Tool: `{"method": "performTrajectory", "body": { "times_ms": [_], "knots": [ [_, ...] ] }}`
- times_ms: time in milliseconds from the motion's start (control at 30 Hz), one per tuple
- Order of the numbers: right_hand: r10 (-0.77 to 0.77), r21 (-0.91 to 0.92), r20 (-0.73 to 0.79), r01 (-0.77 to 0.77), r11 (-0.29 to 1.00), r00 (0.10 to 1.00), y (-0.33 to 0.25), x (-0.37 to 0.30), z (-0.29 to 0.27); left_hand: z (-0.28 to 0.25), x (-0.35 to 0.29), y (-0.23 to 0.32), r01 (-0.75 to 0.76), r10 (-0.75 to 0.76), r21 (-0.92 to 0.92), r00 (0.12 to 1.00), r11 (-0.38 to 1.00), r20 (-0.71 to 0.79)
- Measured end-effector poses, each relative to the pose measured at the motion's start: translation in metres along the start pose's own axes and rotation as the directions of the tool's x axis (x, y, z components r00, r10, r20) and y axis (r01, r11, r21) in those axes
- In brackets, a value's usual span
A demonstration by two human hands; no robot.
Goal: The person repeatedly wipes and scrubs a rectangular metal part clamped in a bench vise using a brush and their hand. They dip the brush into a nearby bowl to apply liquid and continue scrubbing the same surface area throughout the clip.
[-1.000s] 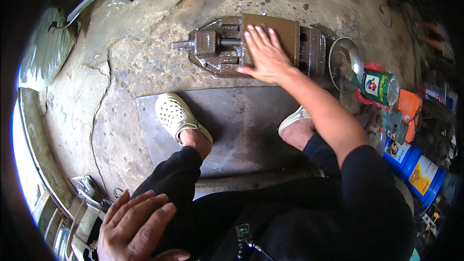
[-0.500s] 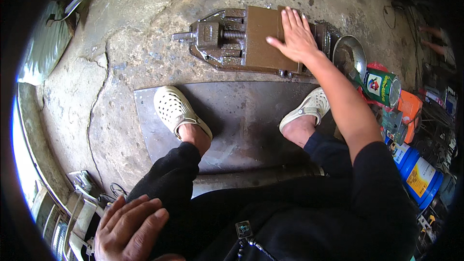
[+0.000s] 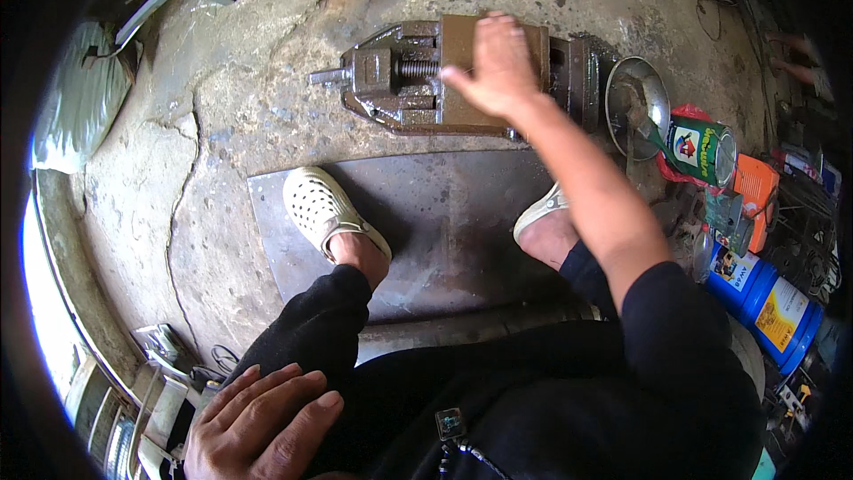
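A brown, wet-looking machine vise [image 3: 371,71] lies on its base on the floor ahead of me, its screw and square-ended shaft toward the left. My right hand [image 3: 504,67] is spread flat on the smooth brown block [image 3: 458,40] at its middle, palm down, blurred by motion and holding nothing. The thumb points left, near the screw. Low on the left, my left hand [image 3: 262,427] lies by my left knee, its fingers extended and slightly bent, nothing in it. Just right of the vise sits a round metal bowl [image 3: 656,94] with a brush-like tool across it.
A green can [image 3: 702,151] in red plastic, an orange tool [image 3: 755,187] and a blue bucket [image 3: 777,311] stand on the right. My feet rest on a metal sheet [image 3: 426,231]. Far left is a plastic-wrapped bundle [image 3: 84,98]. Someone else's limbs [image 3: 791,58] show at the right rim.
My right hand has slid left across the block, uncovering its right end and a gap beside it. My left hand has shifted slightly right.
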State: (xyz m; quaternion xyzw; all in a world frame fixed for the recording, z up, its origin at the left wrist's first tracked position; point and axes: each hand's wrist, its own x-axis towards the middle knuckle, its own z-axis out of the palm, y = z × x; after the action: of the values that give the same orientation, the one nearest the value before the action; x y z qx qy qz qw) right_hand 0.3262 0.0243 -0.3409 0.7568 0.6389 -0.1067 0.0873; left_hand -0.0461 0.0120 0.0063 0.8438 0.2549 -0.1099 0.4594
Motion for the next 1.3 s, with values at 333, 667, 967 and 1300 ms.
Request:
{"method": "performTrajectory", "body": {
  "times_ms": [333,667,967,1300],
  "knots": [
    [0.030,-0.137,-0.081,-0.041,0.990,0.996,0.032,-0.008,0.003,0.007,-0.003,-0.002,0.085,-0.083,0.054,0.996,0.995,-0.042],
    [-0.194,-0.220,0.074,0.206,0.953,0.978,0.019,-0.026,0.003,0.006,-0.002,0.000,0.221,-0.206,0.097,0.969,0.971,-0.138],
    [-0.302,0.118,0.209,0.283,0.952,0.930,-0.016,-0.049,0.013,0.008,-0.002,0.000,0.263,-0.252,0.123,0.963,0.957,-0.098],
    [-0.331,-0.069,0.168,0.346,0.936,0.929,-0.032,-0.040,0.009,0.007,-0.005,-0.006,0.213,-0.208,0.067,0.975,0.975,-0.084]
  ]
}}
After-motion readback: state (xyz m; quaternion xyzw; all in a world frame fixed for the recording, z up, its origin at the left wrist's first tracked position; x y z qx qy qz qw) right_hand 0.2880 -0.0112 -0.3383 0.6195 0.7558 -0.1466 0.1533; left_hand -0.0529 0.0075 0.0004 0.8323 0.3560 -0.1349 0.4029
